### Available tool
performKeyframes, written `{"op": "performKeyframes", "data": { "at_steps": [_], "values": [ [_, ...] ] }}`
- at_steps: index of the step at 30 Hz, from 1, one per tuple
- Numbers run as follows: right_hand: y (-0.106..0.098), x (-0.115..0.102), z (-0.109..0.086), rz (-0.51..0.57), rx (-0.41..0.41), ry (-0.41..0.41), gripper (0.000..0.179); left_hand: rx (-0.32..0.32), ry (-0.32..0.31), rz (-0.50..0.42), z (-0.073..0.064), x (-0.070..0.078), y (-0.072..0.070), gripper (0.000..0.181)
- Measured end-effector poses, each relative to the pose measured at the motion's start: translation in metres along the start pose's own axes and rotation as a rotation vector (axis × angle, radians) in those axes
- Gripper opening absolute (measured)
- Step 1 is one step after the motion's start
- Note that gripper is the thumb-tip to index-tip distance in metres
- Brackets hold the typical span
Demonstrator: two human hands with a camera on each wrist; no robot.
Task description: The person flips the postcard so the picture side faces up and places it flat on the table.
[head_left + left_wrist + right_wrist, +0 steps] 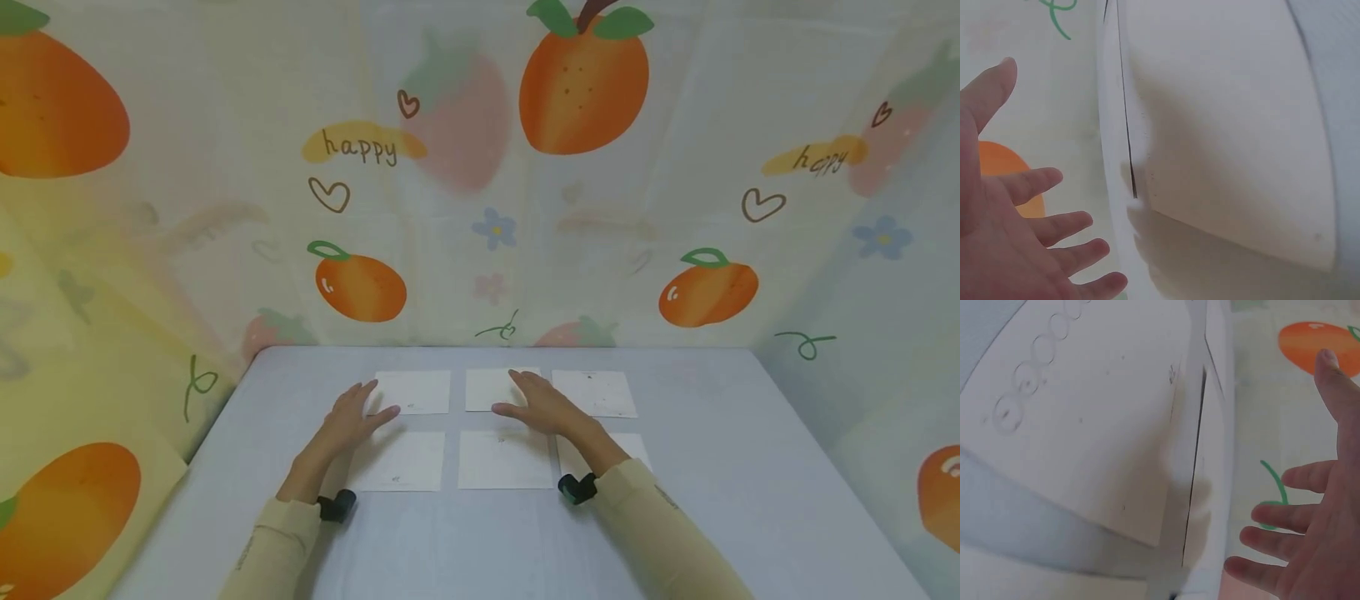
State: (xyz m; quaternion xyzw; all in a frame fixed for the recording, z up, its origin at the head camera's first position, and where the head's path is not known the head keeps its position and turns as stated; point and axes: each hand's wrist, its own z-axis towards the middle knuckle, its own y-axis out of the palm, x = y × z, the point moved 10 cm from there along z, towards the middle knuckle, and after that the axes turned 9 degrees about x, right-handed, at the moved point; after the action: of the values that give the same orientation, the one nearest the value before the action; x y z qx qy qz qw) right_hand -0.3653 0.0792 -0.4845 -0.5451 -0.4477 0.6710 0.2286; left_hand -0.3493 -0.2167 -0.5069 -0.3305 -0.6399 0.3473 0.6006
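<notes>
Facing a fruit-print backdrop (450,283), a person holds both hands over a pale table (480,542).
Six white sheets (506,462) lie in two rows of three; the left hand (352,421) is above the left pair, the right hand (543,404) above the middle and right ones, well apart, fingers spread, gripping nothing; light, flat fingertips would probably keep the rows straight, and the backdrop's "happy" (358,147) reads clearly twice, the sleeve lettering (666,497) not, while one sheet bears drawn circles (1044,349).

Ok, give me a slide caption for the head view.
Left hand and right hand open over six white sheets, two rows of three, on a table.
</notes>
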Motion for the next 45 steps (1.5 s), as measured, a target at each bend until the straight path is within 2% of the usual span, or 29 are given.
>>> {"op": "performKeyframes", "data": {
  "at_steps": [6, 19, 28, 39, 45],
  "values": [
    [0.011, -0.01, 0.011, 0.041, -0.025, -0.021, 0.087, -0.001, -0.008, -0.042, 0.006, 0.002, 0.002, 0.086],
    [0.025, -0.031, 0.034, 0.09, -0.082, 0.022, 0.083, -0.052, -0.059, -0.146, 0.014, 0.005, 0.0, 0.087],
    [0.035, -0.038, 0.05, 0.151, -0.078, 0.024, 0.075, -0.091, -0.138, -0.237, 0.016, 0.002, 0.003, 0.086],
    [0.044, -0.039, 0.071, 0.228, -0.029, 0.128, 0.076, -0.087, -0.177, -0.195, 0.025, -0.006, 0.003, 0.086],
    [0.052, -0.047, 0.076, 0.243, -0.043, 0.146, 0.072, -0.096, -0.213, -0.166, 0.027, -0.007, 0.001, 0.085]
  ]
}}
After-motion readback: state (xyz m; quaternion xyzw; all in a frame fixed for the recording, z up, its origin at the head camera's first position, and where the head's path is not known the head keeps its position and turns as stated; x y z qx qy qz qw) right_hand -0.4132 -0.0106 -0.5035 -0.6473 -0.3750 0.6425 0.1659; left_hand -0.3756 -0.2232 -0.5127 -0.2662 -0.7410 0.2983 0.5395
